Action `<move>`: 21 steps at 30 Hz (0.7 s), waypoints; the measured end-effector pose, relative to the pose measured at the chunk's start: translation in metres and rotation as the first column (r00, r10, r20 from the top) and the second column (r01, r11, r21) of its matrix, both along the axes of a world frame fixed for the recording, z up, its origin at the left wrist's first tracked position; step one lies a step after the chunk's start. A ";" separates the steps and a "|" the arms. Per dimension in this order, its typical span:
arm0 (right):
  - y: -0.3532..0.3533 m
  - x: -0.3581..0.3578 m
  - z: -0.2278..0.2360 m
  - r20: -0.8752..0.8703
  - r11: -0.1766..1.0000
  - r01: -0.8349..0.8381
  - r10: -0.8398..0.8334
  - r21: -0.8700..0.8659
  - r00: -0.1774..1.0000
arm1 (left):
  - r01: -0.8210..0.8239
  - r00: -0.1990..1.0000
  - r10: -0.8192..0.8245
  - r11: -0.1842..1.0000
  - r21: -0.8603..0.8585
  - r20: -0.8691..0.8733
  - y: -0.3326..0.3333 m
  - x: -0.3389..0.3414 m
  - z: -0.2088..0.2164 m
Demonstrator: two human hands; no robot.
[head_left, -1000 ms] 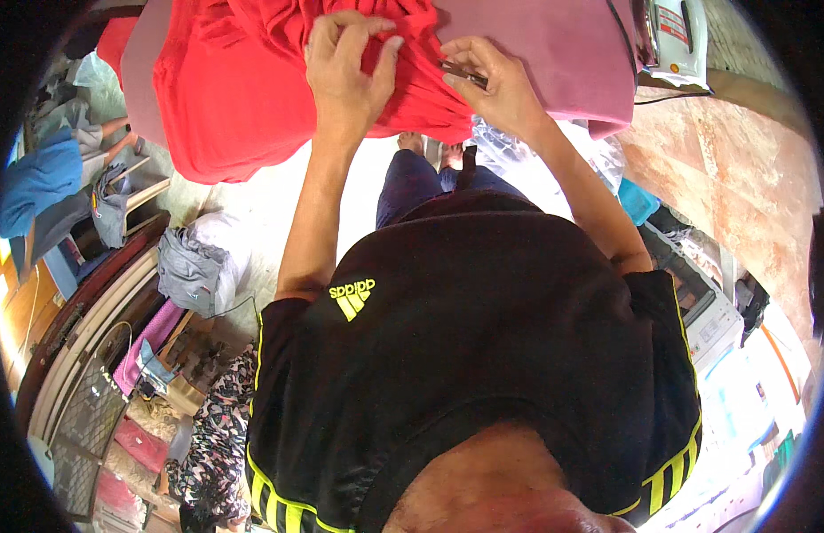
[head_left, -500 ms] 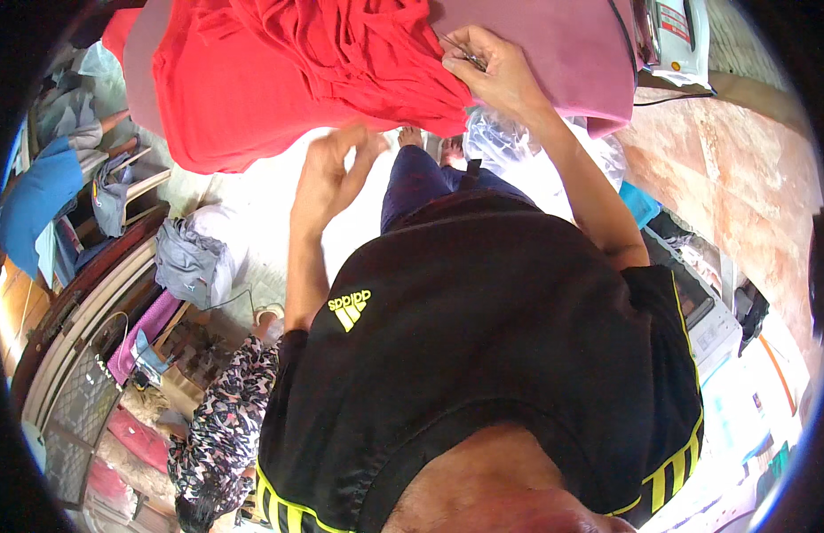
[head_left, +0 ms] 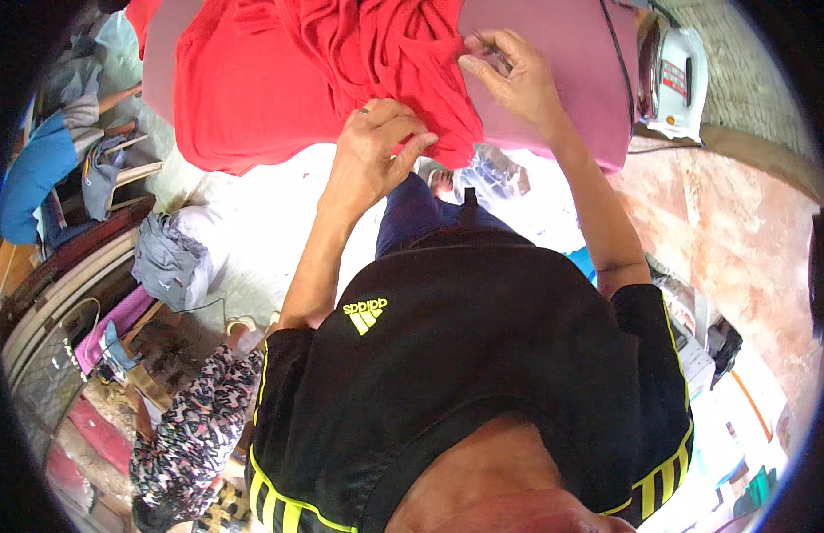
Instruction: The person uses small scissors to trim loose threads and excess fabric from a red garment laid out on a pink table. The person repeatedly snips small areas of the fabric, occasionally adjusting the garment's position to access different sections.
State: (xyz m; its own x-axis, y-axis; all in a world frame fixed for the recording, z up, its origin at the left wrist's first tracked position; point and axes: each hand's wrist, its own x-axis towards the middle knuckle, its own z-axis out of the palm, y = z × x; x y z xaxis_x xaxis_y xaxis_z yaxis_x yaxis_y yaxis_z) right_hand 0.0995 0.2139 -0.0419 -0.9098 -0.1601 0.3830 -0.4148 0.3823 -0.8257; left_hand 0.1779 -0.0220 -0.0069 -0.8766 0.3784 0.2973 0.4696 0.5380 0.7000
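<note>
Now the left hand [head_left: 376,147] has returned to the red cloth [head_left: 279,80], pinching its edge; the right hand [head_left: 510,75] keeps gripping a fold, so both hands work it together.

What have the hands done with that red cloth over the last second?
The left hand let go of the red cloth, dropped toward the body, then rose again to pinch its lower edge. The right hand kept its grip on the bunched cloth. The pink padded board and the iron stayed put.

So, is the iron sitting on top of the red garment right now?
No, the iron stands at the far right end of the pink board, apart from the red garment that both hands grip.
</note>
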 end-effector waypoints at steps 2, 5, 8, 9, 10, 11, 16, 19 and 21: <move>-0.018 -0.005 0.040 0.110 0.990 -0.076 0.062 0.122 0.992 | -0.196 0.970 0.203 0.979 0.061 -0.135 -0.002 -0.001 -0.001; -0.020 -0.020 0.037 0.296 0.934 -0.247 0.167 0.259 0.941 | -0.488 0.851 0.467 0.872 -0.033 -0.239 0.001 -0.005 0.001; -0.001 -0.029 0.031 0.509 0.885 -0.441 0.313 0.150 0.802 | -0.577 0.806 0.575 0.816 0.033 -0.142 -0.007 -0.005 -0.021; 0.012 -0.033 0.036 0.518 0.893 -0.424 0.293 0.153 0.804 | -0.577 0.807 0.583 0.812 0.089 -0.096 -0.011 -0.004 -0.031; 0.029 -0.033 0.044 0.528 0.902 -0.400 0.262 0.164 0.808 | -0.570 0.812 0.582 0.808 0.152 -0.045 -0.013 -0.004 -0.038; 0.040 -0.033 0.051 0.537 0.911 -0.373 0.229 0.175 0.812 | -0.565 0.821 0.570 0.818 0.110 -0.021 -0.015 -0.001 -0.041; 0.058 -0.025 0.032 0.431 0.927 -0.177 0.018 0.331 0.902 | -0.533 0.841 0.541 0.822 0.204 0.015 0.003 -0.022 -0.038; 0.048 -0.022 0.031 0.308 0.905 -0.112 -0.022 0.410 0.951 | -0.543 0.837 0.530 0.778 0.316 0.135 0.007 -0.030 -0.032; 0.044 -0.020 0.032 0.265 0.921 -0.059 -0.048 0.384 0.963 | -0.536 0.843 0.505 0.772 0.342 0.182 0.002 -0.039 -0.028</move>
State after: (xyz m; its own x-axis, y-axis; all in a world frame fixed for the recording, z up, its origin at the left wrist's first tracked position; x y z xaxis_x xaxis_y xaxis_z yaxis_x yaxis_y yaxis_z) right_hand 0.0798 0.2576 -0.0100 -0.9672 -0.2513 0.0365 -0.2056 0.6906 -0.6934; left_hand 0.1391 -0.0205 -0.0354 -0.9327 -0.2656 0.2439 0.1302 0.3827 0.9147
